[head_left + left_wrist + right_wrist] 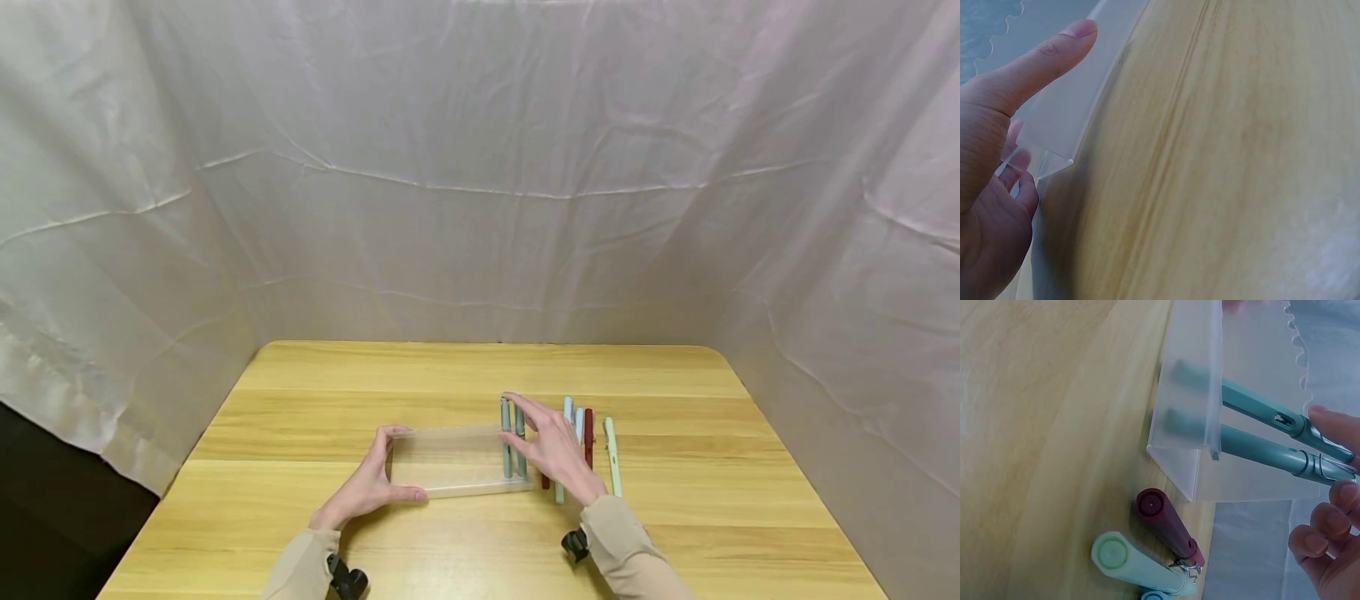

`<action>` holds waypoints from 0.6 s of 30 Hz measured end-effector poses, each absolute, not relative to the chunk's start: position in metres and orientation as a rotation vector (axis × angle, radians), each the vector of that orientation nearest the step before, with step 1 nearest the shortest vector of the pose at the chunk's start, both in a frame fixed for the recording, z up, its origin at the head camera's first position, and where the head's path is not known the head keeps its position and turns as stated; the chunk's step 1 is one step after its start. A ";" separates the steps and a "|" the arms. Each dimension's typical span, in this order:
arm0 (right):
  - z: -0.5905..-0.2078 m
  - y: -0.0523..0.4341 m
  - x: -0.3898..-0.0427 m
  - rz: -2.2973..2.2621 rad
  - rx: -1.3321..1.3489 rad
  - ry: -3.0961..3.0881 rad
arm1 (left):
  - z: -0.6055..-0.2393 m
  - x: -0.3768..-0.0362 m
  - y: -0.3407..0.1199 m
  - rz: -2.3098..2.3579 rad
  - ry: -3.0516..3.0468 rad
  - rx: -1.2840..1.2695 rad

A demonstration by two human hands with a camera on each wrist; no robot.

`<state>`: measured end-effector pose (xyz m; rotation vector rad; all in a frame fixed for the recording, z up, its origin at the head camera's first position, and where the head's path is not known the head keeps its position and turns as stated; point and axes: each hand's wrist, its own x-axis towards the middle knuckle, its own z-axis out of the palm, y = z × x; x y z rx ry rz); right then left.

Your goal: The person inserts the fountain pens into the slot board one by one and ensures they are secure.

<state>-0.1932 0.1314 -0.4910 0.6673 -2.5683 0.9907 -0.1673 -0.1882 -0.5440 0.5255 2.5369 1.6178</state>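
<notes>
The left hand grips the clear box by its end. The right hand rests relaxed-fingered on two green pens inside; more pens lie on the counter.

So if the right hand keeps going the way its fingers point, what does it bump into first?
Probably the two teal pens lying in the clear plastic box. The right hand has its fingertips at their clip ends already, though actual contact is hard to tell.
</notes>
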 end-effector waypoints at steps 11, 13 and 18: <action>-0.494 0.132 -0.194 0.957 0.677 -2.553 | -0.544 -0.167 -0.188 1.621 2.534 0.535; -0.494 0.132 -0.194 0.968 0.678 -2.554 | -0.544 -0.167 -0.188 1.627 2.530 0.538; -0.495 0.133 -0.193 1.010 0.669 -2.562 | -0.545 -0.168 -0.189 1.622 2.534 0.543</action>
